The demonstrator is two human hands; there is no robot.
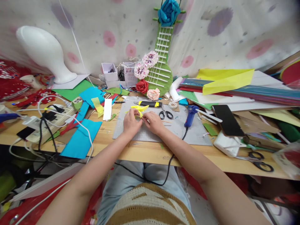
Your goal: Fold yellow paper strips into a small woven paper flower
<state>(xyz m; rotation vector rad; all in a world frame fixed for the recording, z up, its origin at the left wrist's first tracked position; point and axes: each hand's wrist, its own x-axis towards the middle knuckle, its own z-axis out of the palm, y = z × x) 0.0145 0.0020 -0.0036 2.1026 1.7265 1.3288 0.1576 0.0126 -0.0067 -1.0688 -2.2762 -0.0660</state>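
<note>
One yellow paper piece (140, 108), its narrow ends spreading out to either side, is gripped above the gray mat (197, 137) near the middle of the bench (140, 152). The left hand (131, 121) has its fingers closed around the near part, while the right hand (152, 122), fingers bent and drawn together, pinches at the lower end; how much lies between those fingertips is too small to tell. Just beyond them on the mat lies a black-and-yellow utility knife (150, 104), with small scissors (169, 115) and a white tape roll (172, 105) to its right. A blue glue gun (191, 115) rests farther right on the mat, its black cord dropping over the bench edge. Left of the mat are a white strip (107, 109) and a blue sheet (82, 139); on the far right lie a black phone (227, 120) and larger scissors (260, 161). A green guitar-shaped piece (167, 82), decorated with paper flowers, stands upright behind the mat.
</note>
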